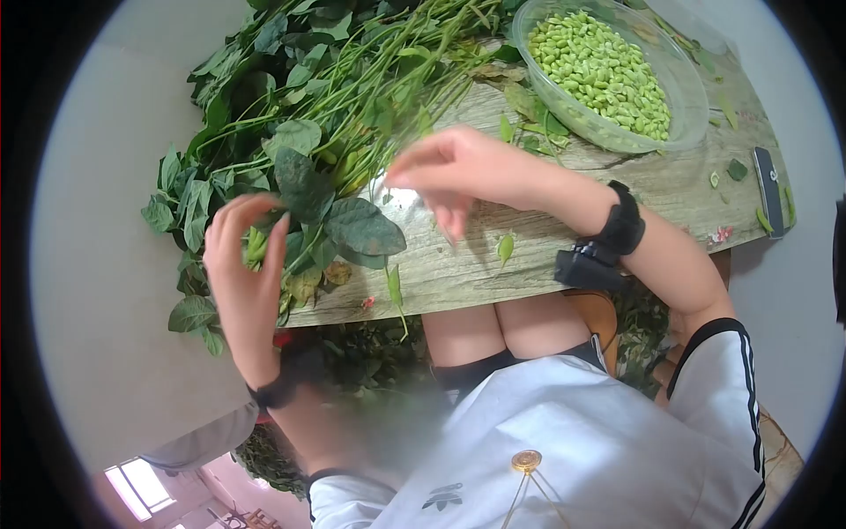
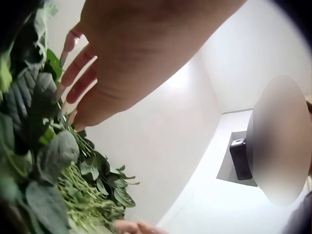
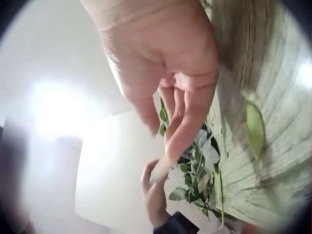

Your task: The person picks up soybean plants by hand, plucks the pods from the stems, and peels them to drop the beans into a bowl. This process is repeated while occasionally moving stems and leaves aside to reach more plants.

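Observation:
At the table's left end, my left hand (image 1: 240, 256) is among the leafy bean plants (image 1: 304, 141), thumb and bent fingers apart around a few green pods (image 1: 256, 247). Its fingers (image 2: 80, 78) are spread beside dark leaves in the left wrist view. My right hand (image 1: 476, 167) hovers over the table near the stems, its fingers loosely bent. Nothing shows between thumb and fingers of the right hand (image 3: 168, 58) in the right wrist view. A single green pod (image 1: 505, 249) lies on the wood below it, and another pod (image 1: 394, 286) sits near the front edge.
A clear plastic bowl (image 1: 692, 123) of shelled green beans (image 1: 599, 75) stands at the back right. A phone (image 1: 768, 192) lies at the right edge of the wood-patterned table (image 1: 564, 216). More leafy plants (image 1: 361, 353) are piled under the table.

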